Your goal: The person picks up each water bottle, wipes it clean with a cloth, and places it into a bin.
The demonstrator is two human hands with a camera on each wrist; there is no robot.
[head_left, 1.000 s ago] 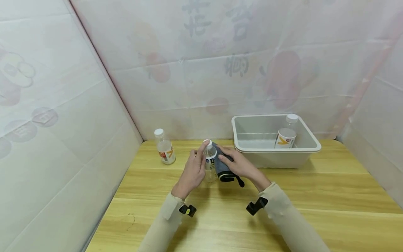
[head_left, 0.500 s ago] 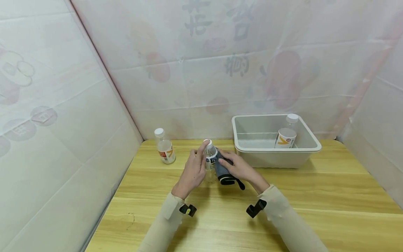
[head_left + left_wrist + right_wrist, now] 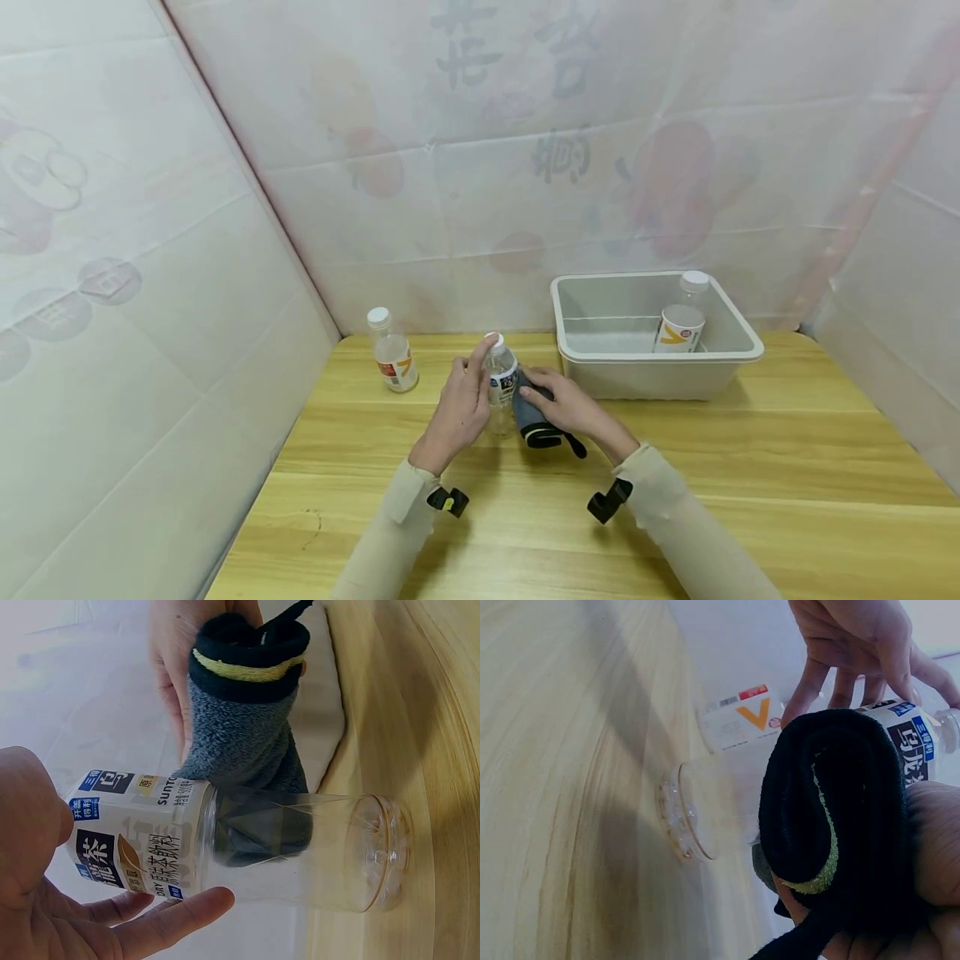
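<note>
Holds the clear bottle (image 3: 502, 387) upright toward the back of the wooden table (image 3: 525, 533) with the left hand (image 3: 459, 408), thumb and fingers curled around it, index fingertip on top. Grips a rolled grey cloth (image 3: 531, 414) with black trim in the right hand (image 3: 572, 407), laid against the bottle's right side. Has both hands near each other but apart, bottle and cloth between. Has a second bottle (image 3: 396, 362), white-capped, standing well apart to the left. Has a pale bin (image 3: 645, 382) at right with a third bottle (image 3: 678, 329) inside, near its right end.
</note>
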